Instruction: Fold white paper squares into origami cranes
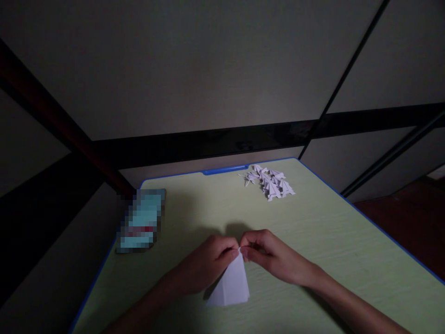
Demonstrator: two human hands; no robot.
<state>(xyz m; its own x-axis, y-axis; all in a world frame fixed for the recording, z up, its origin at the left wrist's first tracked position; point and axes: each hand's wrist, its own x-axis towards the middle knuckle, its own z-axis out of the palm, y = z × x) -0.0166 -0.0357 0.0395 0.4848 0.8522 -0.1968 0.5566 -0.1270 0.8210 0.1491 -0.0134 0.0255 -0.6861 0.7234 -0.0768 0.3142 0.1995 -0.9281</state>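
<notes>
A folded white paper (230, 284), narrow at the top and wide at the bottom, hangs toward me from my fingertips. My left hand (217, 257) pinches its narrow tip between thumb and fingers. Right beside it, my right hand (266, 253) is closed at the same tip, thumb against curled fingers. Both hands meet just above the light green tabletop (194, 208). Exactly how the tip is folded is hidden by the fingers.
Several white folded paper figures (273, 182) lie clustered at the far right of the table. A pixelated flat object (144, 218) lies at the left edge. Along the back edge runs a blue strip (225, 170), with cabinet panels (208, 74) behind.
</notes>
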